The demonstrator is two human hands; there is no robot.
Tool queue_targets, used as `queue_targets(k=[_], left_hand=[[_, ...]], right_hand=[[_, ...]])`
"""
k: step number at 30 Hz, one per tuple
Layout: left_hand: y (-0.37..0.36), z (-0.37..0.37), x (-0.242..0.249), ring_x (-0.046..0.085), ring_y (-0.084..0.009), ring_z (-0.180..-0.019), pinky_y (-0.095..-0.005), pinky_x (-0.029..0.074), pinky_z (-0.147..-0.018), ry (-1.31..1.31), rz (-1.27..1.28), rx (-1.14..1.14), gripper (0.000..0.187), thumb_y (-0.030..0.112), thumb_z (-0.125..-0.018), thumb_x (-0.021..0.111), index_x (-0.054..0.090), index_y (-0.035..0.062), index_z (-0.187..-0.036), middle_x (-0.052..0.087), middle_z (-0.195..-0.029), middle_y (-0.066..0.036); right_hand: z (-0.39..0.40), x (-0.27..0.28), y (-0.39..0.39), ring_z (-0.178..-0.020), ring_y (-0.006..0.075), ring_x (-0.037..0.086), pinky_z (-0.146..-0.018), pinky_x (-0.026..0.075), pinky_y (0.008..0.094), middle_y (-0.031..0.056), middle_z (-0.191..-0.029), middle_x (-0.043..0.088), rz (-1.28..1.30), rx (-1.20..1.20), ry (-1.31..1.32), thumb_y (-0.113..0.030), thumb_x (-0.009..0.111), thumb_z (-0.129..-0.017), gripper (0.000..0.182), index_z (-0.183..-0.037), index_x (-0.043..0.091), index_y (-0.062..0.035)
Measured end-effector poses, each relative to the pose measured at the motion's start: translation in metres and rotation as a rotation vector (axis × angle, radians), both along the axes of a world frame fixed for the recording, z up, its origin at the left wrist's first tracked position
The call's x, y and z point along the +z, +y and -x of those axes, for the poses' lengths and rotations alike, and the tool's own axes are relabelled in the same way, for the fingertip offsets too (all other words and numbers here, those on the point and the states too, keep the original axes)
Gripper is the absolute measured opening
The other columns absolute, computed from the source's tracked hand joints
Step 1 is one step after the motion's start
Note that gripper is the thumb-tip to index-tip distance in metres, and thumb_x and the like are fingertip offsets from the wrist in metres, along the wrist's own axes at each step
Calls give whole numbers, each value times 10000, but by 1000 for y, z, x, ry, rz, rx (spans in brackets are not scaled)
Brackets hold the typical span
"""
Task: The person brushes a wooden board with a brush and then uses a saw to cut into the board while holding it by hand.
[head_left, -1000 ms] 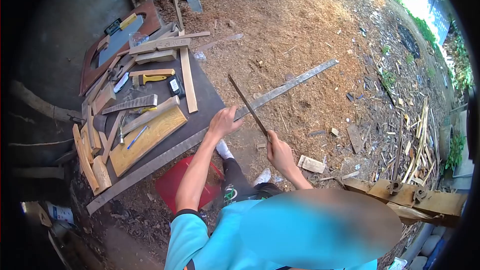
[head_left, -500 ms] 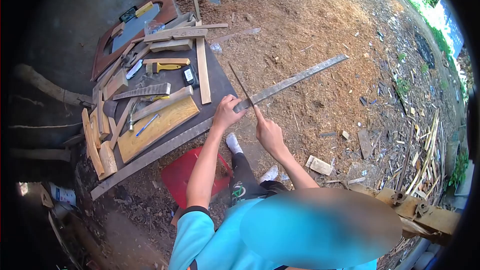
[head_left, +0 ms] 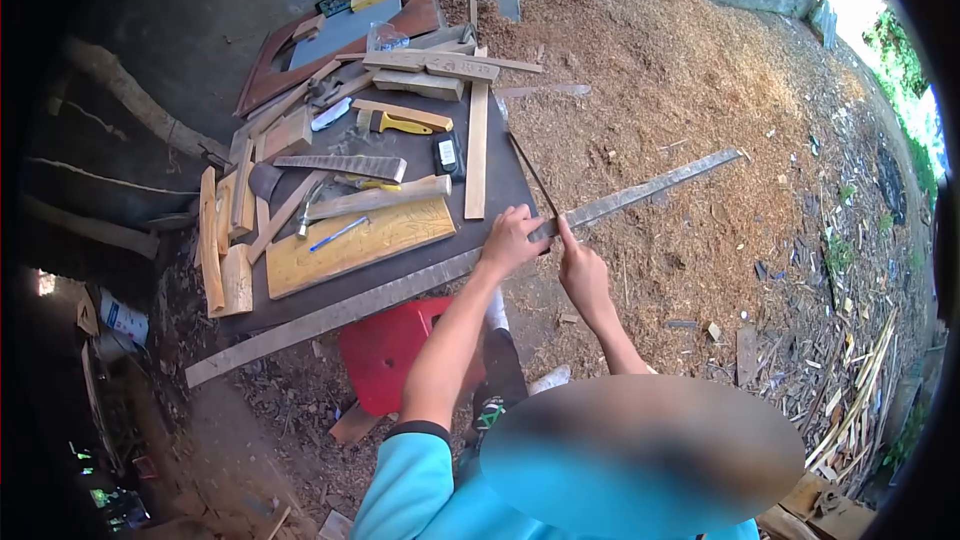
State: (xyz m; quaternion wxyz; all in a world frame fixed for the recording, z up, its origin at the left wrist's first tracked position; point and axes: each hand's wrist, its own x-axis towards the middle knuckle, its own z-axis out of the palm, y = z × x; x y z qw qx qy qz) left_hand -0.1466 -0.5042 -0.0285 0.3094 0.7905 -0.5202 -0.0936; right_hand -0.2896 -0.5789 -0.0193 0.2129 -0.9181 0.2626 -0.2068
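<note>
My left hand [head_left: 514,242] is closed over a long grey wooden strip [head_left: 650,188] at the right corner of the work table. The strip reaches out past the corner above the sawdust. Just right of it, my right hand [head_left: 585,282] grips a long thin dark tool [head_left: 534,173], seen almost edge-on, with the index finger stretched along it. The tool lies across the strip, close beside my left fingers, and its far end points up and to the left. Its handle is hidden in my fist, so I cannot tell its kind.
On the table [head_left: 395,232] are a yellow-wood board [head_left: 360,248], a blue pen [head_left: 338,234], a hammer [head_left: 375,200], a yellow-handled brush [head_left: 395,124] and several wood offcuts. A grey strip [head_left: 330,325] runs along its front edge. A red stool [head_left: 385,360] stands below; sawdust [head_left: 680,70] covers the ground.
The camera view has shifted, so the table and both hands appear farther right. Both hands keep their grip, and the dark tool still crosses the strip.
</note>
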Motion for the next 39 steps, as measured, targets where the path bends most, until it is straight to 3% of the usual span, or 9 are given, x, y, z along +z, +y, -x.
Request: queue_targets(k=[4, 6, 9, 15, 21, 25, 30, 35, 39], left_hand=[[-1, -6, -3, 502, -236, -821, -366, 430, -757, -76, 20, -31, 374, 289, -638, 719, 673, 96, -955, 501, -820, -61], [-2, -8, -8, 502, -233, -828, -368, 426, -755, -200, -9, -53, 359, 300, -645, 713, 673, 137, -963, 510, -833, -52], [-3, -2, 4, 499, -241, -792, -370, 421, -726, -55, -13, -44, 358, 296, -635, 720, 672, 112, -939, 500, -792, -61], [-7, -13, 0, 481, -257, -706, -371, 414, -655, -87, 141, -86, 363, 258, -610, 740, 666, 56, -903, 469, -718, -81], [-1, -6, 7, 501, -231, -820, -342, 415, -746, -40, -31, -90, 355, 275, -651, 716, 669, 89, -949, 498, -795, -51], [0, -7, 3, 498, -241, -819, -348, 411, -746, -39, -38, -105, 383, 298, -657, 721, 666, 73, -961, 493, -788, -59], [1, -9, 9, 497, -244, -777, -353, 413, -720, 61, -6, -151, 417, 322, -689, 715, 656, 36, -987, 492, -768, -90], [-2, -13, 28, 480, -240, -734, -335, 408, -658, 223, -143, -246, 368, 257, -721, 700, 640, 18, -995, 460, -715, -101], [-6, -9, 39, 502, -250, -748, -332, 418, -695, 91, -239, -297, 322, 267, -761, 659, 656, 16, -964, 480, -723, -111]], right_hand=[[111, -5, 39, -475, 278, 535, -462, 424, 409, 156, -567, 528, -108, 10, 14, 35, 510, -717, 677, -1356, 339, -108], [80, 15, 32, -482, 278, 553, -445, 430, 395, 143, -572, 536, -30, 31, 79, 25, 511, -714, 658, -1341, 360, -104], [-5, -11, -1, -498, 298, 567, -435, 439, 387, 138, -615, 549, 11, 3, 8, 10, 506, -721, 633, -1330, 372, -98], [100, -5, 54, -517, 315, 562, -474, 457, 407, 155, -634, 550, -150, 16, 47, 39, 514, -698, 688, -1348, 345, -107], [30, -13, 20, -519, 305, 560, -468, 442, 419, 151, -633, 544, -109, 0, -83, 47, 514, -680, 725, -1363, 329, -113], [177, -1, 84, -472, 251, 521, -456, 434, 379, 109, -590, 495, -228, -10, 7, 64, 539, -649, 751, -1358, 340, -81], [188, 60, 78, -470, 213, 512, -452, 436, 338, 102, -596, 497, -105, -13, -162, 110, 523, -660, 660, -1299, 386, 14], [171, 50, 55, -586, 364, 580, -509, 442, 407, 225, -748, 589, -212, -115, -94, 78, 494, -728, 653, -1342, 279, 17], [146, 47, 40, -607, 373, 577, -526, 438, 441, 215, -734, 582, -272, -91, -37, 26, 496, -756, 655, -1364, 268, -60]])
